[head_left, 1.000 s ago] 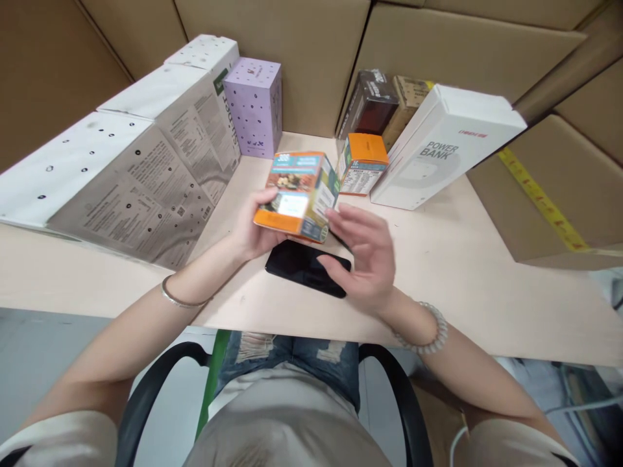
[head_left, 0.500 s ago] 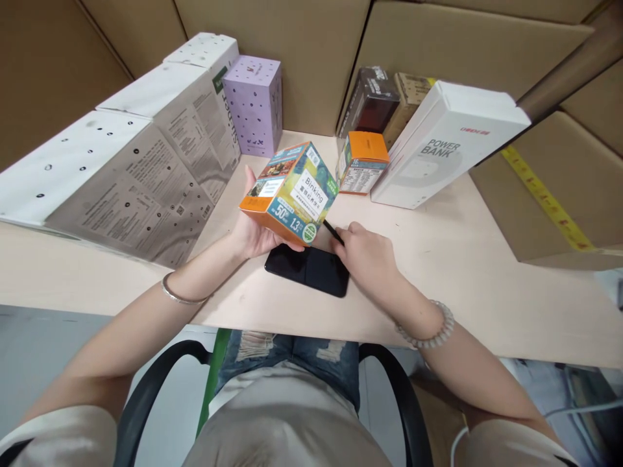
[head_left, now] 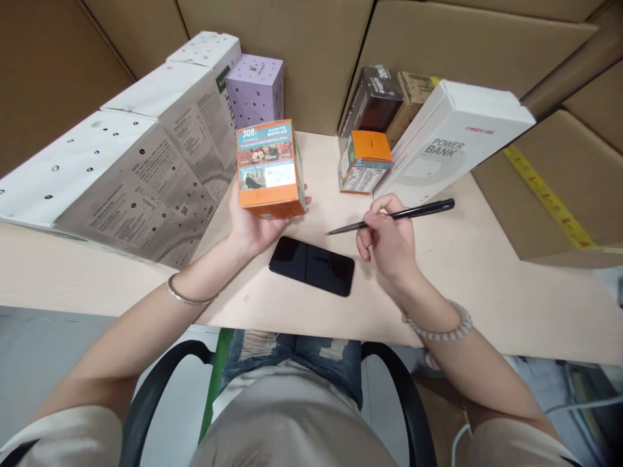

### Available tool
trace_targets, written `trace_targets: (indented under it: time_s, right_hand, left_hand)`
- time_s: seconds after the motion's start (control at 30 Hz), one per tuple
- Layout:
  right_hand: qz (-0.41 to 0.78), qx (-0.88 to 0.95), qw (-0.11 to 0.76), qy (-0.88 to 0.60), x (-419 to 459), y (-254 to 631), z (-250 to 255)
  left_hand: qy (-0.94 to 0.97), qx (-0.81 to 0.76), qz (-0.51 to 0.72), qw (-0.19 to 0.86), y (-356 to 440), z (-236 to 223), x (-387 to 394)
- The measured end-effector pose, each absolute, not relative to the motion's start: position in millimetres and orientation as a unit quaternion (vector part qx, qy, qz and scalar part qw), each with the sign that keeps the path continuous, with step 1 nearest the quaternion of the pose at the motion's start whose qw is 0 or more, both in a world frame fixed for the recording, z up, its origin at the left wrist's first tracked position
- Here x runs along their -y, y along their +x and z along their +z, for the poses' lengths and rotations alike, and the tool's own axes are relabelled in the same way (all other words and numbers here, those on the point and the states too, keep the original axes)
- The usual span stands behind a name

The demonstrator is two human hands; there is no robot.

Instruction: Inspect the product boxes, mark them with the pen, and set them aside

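My left hand holds up a small orange-and-blue printed carton, gripping it from below. Its side with pictures and a "308" print faces me; some fingertips show at its right edge. In my right hand a slim black pen is pinched, its tip pointing left toward the carton without touching it. Between my hands a black phone lies flat on the table, screen dark. Behind my right hand stands a similar orange-topped carton.
White spotted boxes line the left, with a purple box behind. A white power bank box, a dark box and a brown box stand at the back right. A cardboard box with yellow tape sits far right.
My left hand has turned the carton, so its picture side faces me instead of the "Binking" side. My right hand has drawn back to the right and raised the pen away from the carton.
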State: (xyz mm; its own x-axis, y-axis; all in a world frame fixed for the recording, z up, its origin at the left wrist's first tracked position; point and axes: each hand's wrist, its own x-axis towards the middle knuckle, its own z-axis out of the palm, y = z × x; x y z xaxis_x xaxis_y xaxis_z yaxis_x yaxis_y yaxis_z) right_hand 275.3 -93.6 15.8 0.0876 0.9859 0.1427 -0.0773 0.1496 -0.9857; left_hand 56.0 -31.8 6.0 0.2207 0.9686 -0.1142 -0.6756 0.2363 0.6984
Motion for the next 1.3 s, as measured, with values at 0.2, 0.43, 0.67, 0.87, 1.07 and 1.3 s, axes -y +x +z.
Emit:
trace_targets:
  time_s: [0.2,0.43,0.67,0.87,1.07,1.3]
  right_hand:
    - [0.568,0.505,0.557,-0.334,99,277,25]
    - [0.467,0.539,0.623,-0.320,114,270,21]
    - [0.136,0.736,0.617,-0.244,103,271,-4]
    - [0.203,0.724,0.593,-0.289,98,273,-14]
    - [0.266,0.700,0.602,-0.277,92,273,-15]
    - [0.278,0.706,0.587,-0.283,94,275,-8]
  left_hand:
    - [0.280,-0.285,0.549,0.734,66,12,38]
    - [0.394,-0.253,0.536,0.702,65,6,44]
    - [0.615,-0.203,0.498,0.577,57,-13,42]
    - [0.729,-0.136,0.522,0.422,58,-24,38]
    - [0.736,-0.130,0.522,0.410,57,-14,47]
    - [0.775,-0.131,0.523,0.330,52,-11,41]
